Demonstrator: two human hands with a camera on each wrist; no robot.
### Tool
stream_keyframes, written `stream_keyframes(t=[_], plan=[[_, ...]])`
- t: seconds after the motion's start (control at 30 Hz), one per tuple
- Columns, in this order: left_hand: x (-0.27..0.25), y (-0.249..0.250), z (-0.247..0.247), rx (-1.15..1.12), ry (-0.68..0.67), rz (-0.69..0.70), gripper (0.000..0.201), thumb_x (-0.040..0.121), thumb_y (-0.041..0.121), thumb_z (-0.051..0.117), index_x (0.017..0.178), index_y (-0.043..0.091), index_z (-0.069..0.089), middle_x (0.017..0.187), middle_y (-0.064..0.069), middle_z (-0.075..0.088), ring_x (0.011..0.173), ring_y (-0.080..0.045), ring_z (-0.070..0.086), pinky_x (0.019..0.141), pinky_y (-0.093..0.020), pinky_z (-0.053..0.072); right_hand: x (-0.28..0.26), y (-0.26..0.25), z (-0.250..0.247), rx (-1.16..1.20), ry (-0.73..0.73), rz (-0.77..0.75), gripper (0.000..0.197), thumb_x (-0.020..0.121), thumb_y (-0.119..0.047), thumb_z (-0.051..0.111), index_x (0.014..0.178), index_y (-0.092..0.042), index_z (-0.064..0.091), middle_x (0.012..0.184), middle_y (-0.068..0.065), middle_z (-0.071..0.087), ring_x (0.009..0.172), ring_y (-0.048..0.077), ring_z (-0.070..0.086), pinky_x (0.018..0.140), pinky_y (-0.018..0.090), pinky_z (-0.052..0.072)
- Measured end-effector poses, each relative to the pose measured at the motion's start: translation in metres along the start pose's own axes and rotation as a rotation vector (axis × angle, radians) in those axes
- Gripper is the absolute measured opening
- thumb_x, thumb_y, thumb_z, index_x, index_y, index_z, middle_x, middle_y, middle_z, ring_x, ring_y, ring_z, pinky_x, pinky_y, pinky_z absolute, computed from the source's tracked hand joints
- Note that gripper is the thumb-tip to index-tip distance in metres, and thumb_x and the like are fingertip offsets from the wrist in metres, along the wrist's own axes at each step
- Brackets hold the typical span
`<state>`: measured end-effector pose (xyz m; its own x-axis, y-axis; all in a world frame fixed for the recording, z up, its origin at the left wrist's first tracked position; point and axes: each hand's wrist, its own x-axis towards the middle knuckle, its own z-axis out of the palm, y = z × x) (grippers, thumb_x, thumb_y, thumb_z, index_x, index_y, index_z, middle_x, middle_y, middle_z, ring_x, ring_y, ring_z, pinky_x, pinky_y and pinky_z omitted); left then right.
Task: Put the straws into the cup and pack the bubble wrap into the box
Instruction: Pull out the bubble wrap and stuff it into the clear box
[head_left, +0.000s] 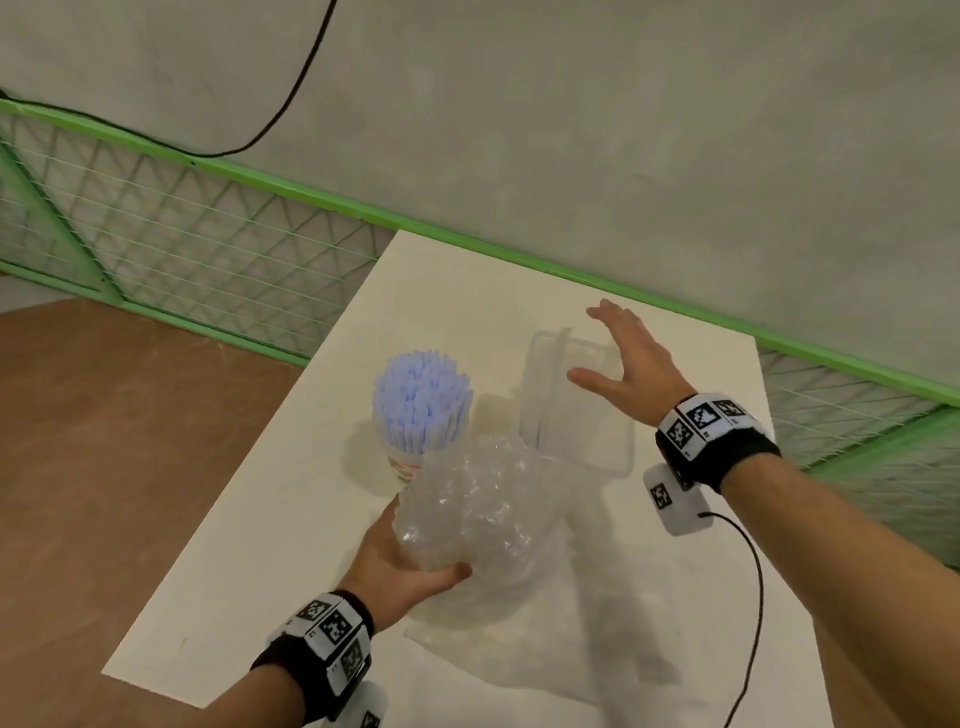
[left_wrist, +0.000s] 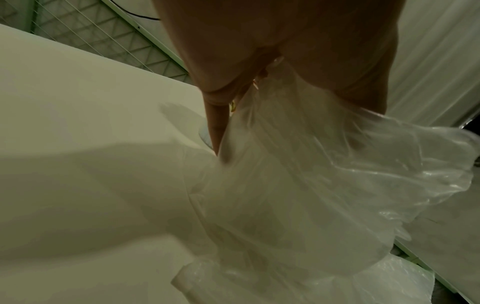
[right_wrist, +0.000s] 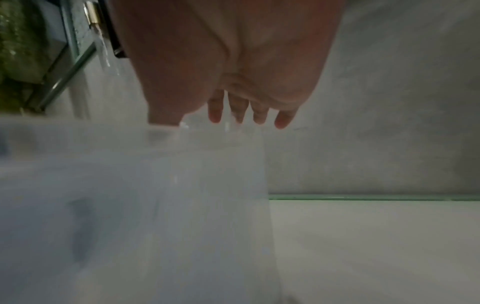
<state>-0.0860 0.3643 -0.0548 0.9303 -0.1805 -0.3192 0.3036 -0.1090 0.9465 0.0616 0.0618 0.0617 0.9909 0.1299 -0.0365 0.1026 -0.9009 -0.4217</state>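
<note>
A bundle of pale blue straws (head_left: 422, 400) stands upright in a paper cup (head_left: 407, 468) on the white table (head_left: 291, 530). My left hand (head_left: 402, 558) grips a crumpled wad of clear bubble wrap (head_left: 483, 519), lifted just off the table beside the cup; the left wrist view shows the bubble wrap (left_wrist: 324, 185) trailing from my palm. A clear plastic box (head_left: 582, 410) stands behind it, its lid (head_left: 540, 384) raised on the left. My right hand (head_left: 621, 358) hovers over the box with fingers spread; in the right wrist view the fingers (right_wrist: 259, 115) hang above the box (right_wrist: 155, 205).
A green wire-mesh fence (head_left: 208, 249) runs along the far edge of the table, with a grey wall behind it. A black cable (head_left: 748, 597) trails from my right wrist across the table's right side. Brown floor (head_left: 104, 441) lies to the left.
</note>
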Motion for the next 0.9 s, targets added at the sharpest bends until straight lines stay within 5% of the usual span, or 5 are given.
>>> stream_keyframes(t=[0.17, 0.3, 0.47, 0.7, 0.9], plan=[[0.001, -0.001, 0.0, -0.001, 0.015, -0.026, 0.079, 0.056, 0.019, 0.096, 0.124, 0.026, 0.058, 0.113, 0.011, 0.072, 0.108, -0.006, 0.067, 0.098, -0.029, 0.05, 0.028, -0.014, 0.003, -0.209, -0.1, -0.113, 0.104, 0.066, -0.074, 0.069, 0.15, -0.038, 0.019, 0.161, -0.009, 0.017, 0.149, 0.02, 0.013, 0.114, 0.055, 0.02], [0.001, 0.0, 0.001, 0.012, 0.031, -0.029, 0.079, 0.056, 0.018, 0.096, 0.124, 0.026, 0.056, 0.114, 0.009, 0.071, 0.107, -0.003, 0.066, 0.099, -0.026, 0.05, 0.043, -0.022, 0.017, -0.353, -0.154, -0.111, 0.08, 0.073, -0.08, 0.055, 0.141, -0.044, 0.03, 0.144, -0.014, 0.047, 0.131, 0.019, 0.045, 0.102, 0.048, 0.041], [0.003, -0.002, 0.002, 0.046, 0.03, -0.009, 0.085, 0.056, 0.032, 0.096, 0.13, 0.026, 0.054, 0.121, 0.01, 0.068, 0.114, -0.005, 0.062, 0.105, -0.036, 0.048, 0.051, -0.013, 0.023, -0.245, -0.076, -0.11, 0.052, 0.09, -0.052, 0.057, 0.137, -0.037, 0.041, 0.13, -0.005, 0.061, 0.116, 0.027, 0.058, 0.093, 0.04, 0.044], [0.003, 0.0, 0.002, 0.091, 0.04, 0.013, 0.086, 0.056, 0.038, 0.094, 0.131, 0.032, 0.052, 0.121, 0.019, 0.066, 0.116, -0.001, 0.06, 0.107, -0.038, 0.046, 0.055, -0.004, 0.012, -0.391, -0.404, -0.179, 0.093, 0.09, -0.064, 0.049, 0.155, -0.028, -0.006, 0.164, -0.01, 0.002, 0.146, 0.017, 0.021, 0.112, 0.045, 0.03], [0.003, 0.001, 0.003, 0.096, 0.058, 0.017, 0.084, 0.055, 0.034, 0.094, 0.127, 0.035, 0.052, 0.117, 0.024, 0.065, 0.114, 0.001, 0.06, 0.106, -0.036, 0.046, 0.051, -0.015, 0.027, -0.323, -0.17, -0.088, 0.056, 0.101, -0.048, 0.034, 0.152, -0.027, 0.022, 0.156, -0.004, 0.035, 0.135, 0.025, 0.044, 0.105, 0.047, 0.039]])
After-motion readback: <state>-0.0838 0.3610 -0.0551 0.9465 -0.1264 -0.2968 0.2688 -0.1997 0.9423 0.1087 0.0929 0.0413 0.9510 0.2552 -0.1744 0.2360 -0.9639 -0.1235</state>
